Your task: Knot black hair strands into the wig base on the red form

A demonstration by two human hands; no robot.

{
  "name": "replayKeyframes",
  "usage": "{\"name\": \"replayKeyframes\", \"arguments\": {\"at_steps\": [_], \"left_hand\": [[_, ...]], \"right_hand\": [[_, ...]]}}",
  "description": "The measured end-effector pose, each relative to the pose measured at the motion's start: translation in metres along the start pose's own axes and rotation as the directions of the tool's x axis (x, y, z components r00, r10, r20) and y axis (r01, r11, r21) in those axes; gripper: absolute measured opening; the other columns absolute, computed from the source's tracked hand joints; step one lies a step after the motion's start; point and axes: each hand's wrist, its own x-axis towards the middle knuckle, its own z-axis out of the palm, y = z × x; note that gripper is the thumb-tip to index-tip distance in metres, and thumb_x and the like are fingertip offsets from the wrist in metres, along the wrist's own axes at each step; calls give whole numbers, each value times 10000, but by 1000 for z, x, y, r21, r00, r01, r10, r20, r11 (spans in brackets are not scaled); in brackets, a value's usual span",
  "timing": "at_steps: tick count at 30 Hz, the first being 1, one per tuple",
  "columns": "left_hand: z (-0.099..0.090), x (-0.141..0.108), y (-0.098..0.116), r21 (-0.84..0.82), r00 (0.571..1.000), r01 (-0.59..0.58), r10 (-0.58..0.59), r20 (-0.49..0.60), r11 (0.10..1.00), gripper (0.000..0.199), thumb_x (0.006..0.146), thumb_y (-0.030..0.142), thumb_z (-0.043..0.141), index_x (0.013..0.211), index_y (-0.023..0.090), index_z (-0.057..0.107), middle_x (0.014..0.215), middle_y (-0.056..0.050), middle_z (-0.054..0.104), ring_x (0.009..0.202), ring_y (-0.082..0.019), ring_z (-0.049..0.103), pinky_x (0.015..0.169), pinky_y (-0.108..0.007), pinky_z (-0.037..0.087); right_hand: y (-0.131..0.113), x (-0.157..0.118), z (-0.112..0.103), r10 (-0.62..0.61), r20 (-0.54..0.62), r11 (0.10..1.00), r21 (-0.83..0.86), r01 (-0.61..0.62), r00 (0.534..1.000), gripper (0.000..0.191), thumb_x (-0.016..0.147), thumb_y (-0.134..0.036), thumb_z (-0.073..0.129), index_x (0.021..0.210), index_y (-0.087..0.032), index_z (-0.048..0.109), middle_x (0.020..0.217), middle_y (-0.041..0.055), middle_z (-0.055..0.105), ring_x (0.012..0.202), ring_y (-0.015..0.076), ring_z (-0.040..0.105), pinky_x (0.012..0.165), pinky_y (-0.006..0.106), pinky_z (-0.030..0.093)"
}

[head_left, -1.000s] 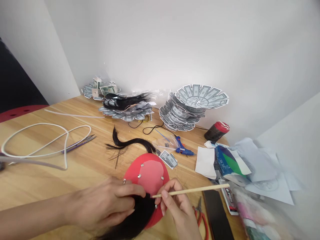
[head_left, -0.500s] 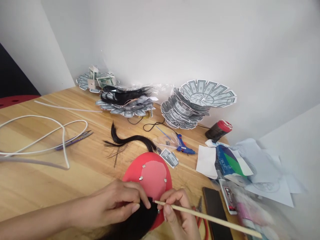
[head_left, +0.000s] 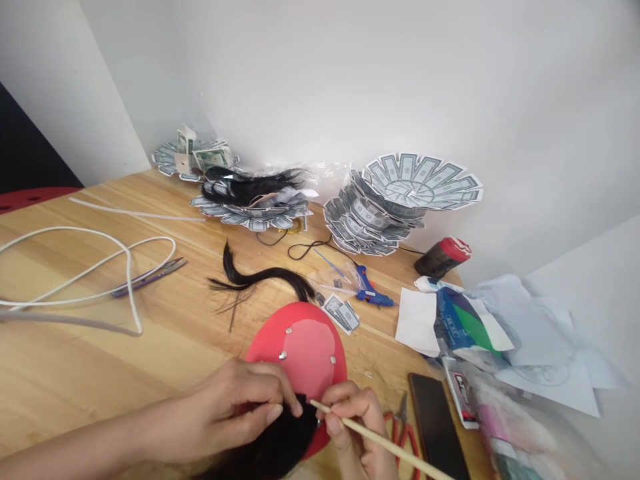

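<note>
A red oval piece [head_left: 265,337] with a lighter pink patch [head_left: 309,347] and several silver studs lies in front of me. A bundle of black hair [head_left: 280,437] covers its lower part. My left hand [head_left: 250,403] is closed on the hair, its fingertips pressing the top edge against the red piece. My right hand [head_left: 357,420] pinches a thin pale wooden stick [head_left: 385,443]. The stick's tip touches or nearly touches the hair's top edge, just right of my left fingertips. Red-handled pliers [head_left: 403,430] lie partly behind my right hand.
Beyond the red piece lie a loose black hair strand [head_left: 265,275] and a blue glue gun [head_left: 373,290]. Paper-note bowls [head_left: 420,183] stand along the wall. White tubing [head_left: 65,233] and snips [head_left: 155,275] are left; a phone [head_left: 437,427] and papers [head_left: 545,380] are right.
My right hand has swung the stick's rear end lower and nearer to me, while its tip stays by the hair. The view has shifted slightly. My left hand holds its place.
</note>
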Motion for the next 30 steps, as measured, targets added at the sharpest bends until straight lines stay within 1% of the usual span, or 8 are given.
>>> {"name": "replayKeyframes", "arguments": {"at_steps": [6, 11, 15, 17, 22, 26, 30], "left_hand": [[0, 0, 2, 6, 1000, 2, -2, -15, 1000, 364, 1122, 377, 378, 1109, 178, 683, 1018, -81, 721, 911, -181, 686, 839, -247, 498], [2, 0, 7, 40, 1000, -4, 5, -27, 999, 359, 1121, 385, 384, 1096, 188, 683, 1003, -67, 729, 902, -173, 695, 841, -232, 504], [4, -3, 8, 111, 999, 11, -7, -36, 994, 319, 1113, 358, 393, 1127, 217, 678, 1049, -45, 735, 947, -162, 702, 862, -212, 489], [4, -4, 8, 109, 999, 9, -4, -40, 994, 332, 1116, 366, 381, 1122, 216, 678, 1042, -46, 736, 939, -162, 703, 852, -209, 493], [3, -2, 8, 92, 999, 10, -7, -35, 996, 354, 1123, 368, 370, 1089, 204, 682, 1011, -59, 736, 922, -171, 704, 850, -223, 511], [3, -1, 8, 79, 999, -1, 5, -44, 997, 307, 1113, 318, 394, 1086, 202, 676, 1020, -53, 733, 926, -161, 701, 861, -210, 506], [4, -1, 6, 76, 998, -7, 12, -63, 997, 281, 1100, 284, 414, 1084, 200, 681, 1022, -38, 728, 922, -136, 693, 865, -178, 489]], "right_hand": [[0, 0, 0, -14, 4, 999, -43, 14, 1000, 234, 925, -499, 735, 836, -298, 657, 841, -7, 708, 738, 164, 673, 702, 282, 503], [-10, 8, -8, 87, 74, 994, -69, -82, 993, 324, 890, -568, 744, 806, -269, 652, 841, 10, 679, 743, 170, 630, 705, 285, 484], [-16, 15, -13, 125, 147, 987, -122, -107, 981, 340, 911, -573, 714, 813, -253, 655, 813, 3, 650, 739, 168, 608, 703, 283, 452], [-16, 15, -13, 125, 140, 988, -112, -110, 982, 344, 901, -582, 721, 817, -255, 657, 815, 5, 652, 743, 175, 614, 701, 290, 452], [-10, 9, -8, 104, 67, 992, -80, -99, 992, 351, 862, -593, 759, 801, -260, 667, 822, 21, 674, 717, 182, 611, 699, 308, 476], [-6, 6, -7, 66, 36, 995, -83, -63, 997, 307, 877, -551, 761, 803, -268, 668, 823, 18, 687, 713, 179, 631, 694, 302, 493], [-4, 5, -6, 35, 31, 996, -81, -33, 999, 311, 894, -560, 741, 805, -272, 664, 817, 15, 703, 727, 180, 653, 700, 297, 493]]}}
